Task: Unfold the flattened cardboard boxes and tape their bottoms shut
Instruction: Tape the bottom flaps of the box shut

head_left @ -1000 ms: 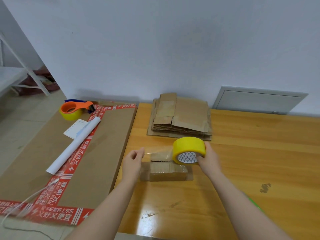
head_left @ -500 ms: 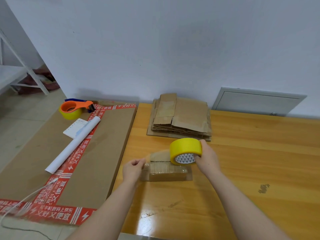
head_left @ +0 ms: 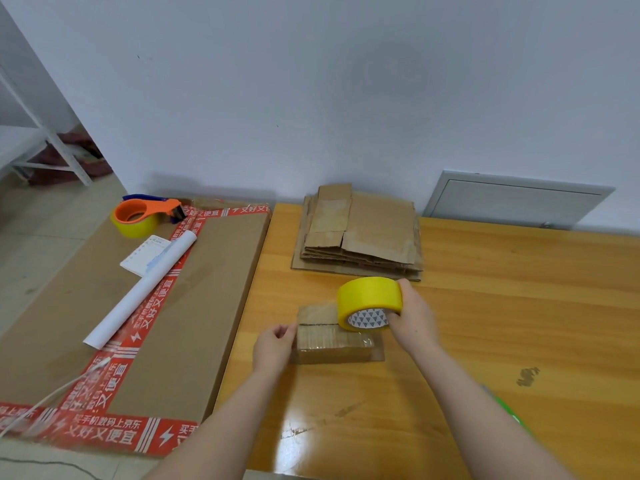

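Two bare hands work over a small brown cardboard box [head_left: 337, 342] that sits on the glossy orange-brown wooden table [head_left: 519, 306], in front of a stack of flattened brown cardboard boxes [head_left: 360, 233] lying against the wall.

The left hand [head_left: 273, 344] has its fingers curled at the box's left end and pinches it there. Whether the tape's free end lies under those fingers is too small to tell.

The right hand [head_left: 412, 320] is clamped round a yellow roll of packing tape [head_left: 369, 301], held on edge just above the box's far right corner. A shiny film lies along the top of the box, so a strip seems to be going down over the seam.

The box looks light and thin-walled. It would likely slide on the slick tabletop or dent under hard pressure, so bracing one end as the left hand does suits it. The roll is rigid and best gripped through its core and rim. The film itself is probably thin and clingy, apt to wrinkle if it goes slack.

On the large flat brown carton with red printed tape [head_left: 207, 306] to the left lie an orange tape dispenser [head_left: 145, 213], a white paper tube [head_left: 142, 289] and a white card [head_left: 145, 254].
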